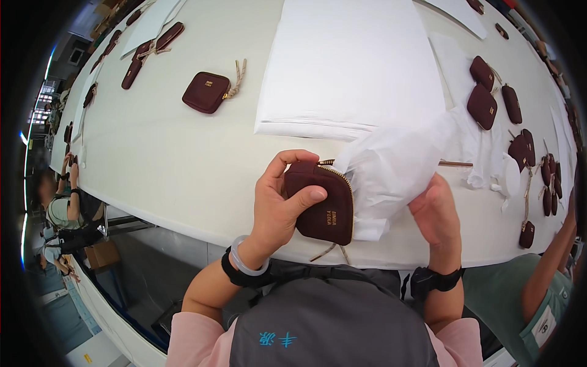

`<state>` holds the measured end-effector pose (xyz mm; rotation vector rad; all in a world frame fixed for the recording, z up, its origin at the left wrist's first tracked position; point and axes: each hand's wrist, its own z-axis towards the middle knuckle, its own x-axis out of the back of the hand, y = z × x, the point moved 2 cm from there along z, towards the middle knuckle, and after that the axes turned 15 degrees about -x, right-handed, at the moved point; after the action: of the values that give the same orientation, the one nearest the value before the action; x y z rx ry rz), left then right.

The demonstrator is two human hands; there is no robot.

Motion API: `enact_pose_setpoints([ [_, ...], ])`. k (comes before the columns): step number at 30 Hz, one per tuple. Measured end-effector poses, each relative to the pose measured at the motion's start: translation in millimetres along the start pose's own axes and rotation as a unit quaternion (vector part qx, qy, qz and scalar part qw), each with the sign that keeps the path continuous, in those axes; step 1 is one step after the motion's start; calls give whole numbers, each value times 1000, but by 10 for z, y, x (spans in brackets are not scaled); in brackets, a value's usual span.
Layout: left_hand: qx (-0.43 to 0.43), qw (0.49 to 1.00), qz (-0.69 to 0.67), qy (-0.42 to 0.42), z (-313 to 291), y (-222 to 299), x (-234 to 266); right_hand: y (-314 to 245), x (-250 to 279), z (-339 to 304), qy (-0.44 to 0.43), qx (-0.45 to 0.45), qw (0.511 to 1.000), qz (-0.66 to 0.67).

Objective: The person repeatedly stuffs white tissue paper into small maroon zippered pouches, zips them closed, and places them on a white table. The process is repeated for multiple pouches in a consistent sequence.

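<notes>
Pinching the burgundy pouch [324, 214], likely light and soft, thumb on its face, our left hand [273, 205] grips sensibly over the table [165, 153]; we cannot tell whether our right hand [436, 211] holds tissue [400, 165].

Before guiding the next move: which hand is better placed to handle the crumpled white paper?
Probably the right hand: it's at the paper, whereas the left hand is occupied gripping the maroon, rounded, zippered pouch.

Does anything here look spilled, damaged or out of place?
Nothing looks spilled or damaged. If anything seems untidy, it's the crumpled white tissue bunched at the zip edge of the maroon pouch in the left hand, beside the flat white sheets beyond.
</notes>
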<state>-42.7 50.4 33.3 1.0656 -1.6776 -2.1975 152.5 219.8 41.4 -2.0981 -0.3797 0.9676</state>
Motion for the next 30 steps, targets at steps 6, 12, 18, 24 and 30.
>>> enact_pose_setpoints([
  [6, -54, 992, 103, -40, -99, 46, -57, -5, -515, -119, 31, 166, 912, -373],
  [12, -53, 992, 82, -77, -140, 87, -12, -5, -589, -184, -104, -64, 959, -257],
  [18, -55, 986, 62, -144, -104, 158, -57, 70, -372, -153, -335, -205, 918, -57],
  [24, -33, 986, 31, -161, -143, 144, -107, 107, -425, -279, -287, -161, 922, -205],
  [30, -42, 990, 63, -119, -127, 115, -174, 139, -550, -193, -238, -180, 931, -212],
])
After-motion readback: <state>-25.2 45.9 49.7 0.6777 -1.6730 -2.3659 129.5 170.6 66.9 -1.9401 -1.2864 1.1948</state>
